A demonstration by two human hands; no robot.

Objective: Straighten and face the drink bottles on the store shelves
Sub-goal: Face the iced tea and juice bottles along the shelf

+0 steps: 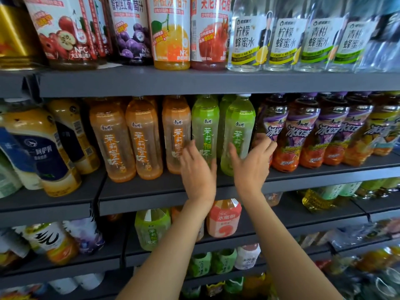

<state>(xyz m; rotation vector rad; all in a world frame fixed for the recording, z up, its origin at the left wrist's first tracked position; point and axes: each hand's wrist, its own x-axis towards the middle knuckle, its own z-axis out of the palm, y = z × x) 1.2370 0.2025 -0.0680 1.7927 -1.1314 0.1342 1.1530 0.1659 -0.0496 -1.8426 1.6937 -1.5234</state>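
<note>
Head view, hands (198, 169) on green bottles (205, 126)

I have only one camera, worn on my head. It looks forward and a little down, straight at the store shelves, from very near. The middle shelf (173, 191) runs across the centre of the picture; the upper shelf (194, 83) is near the top edge, so its bottles are cut off above. Lower shelves fill the bottom part. The lens is wide, so the edges bend and look blurred. My left hand (198, 169) and right hand (252, 163) come in from the bottom and reach toward the centre. No second view shares the scene.
</note>
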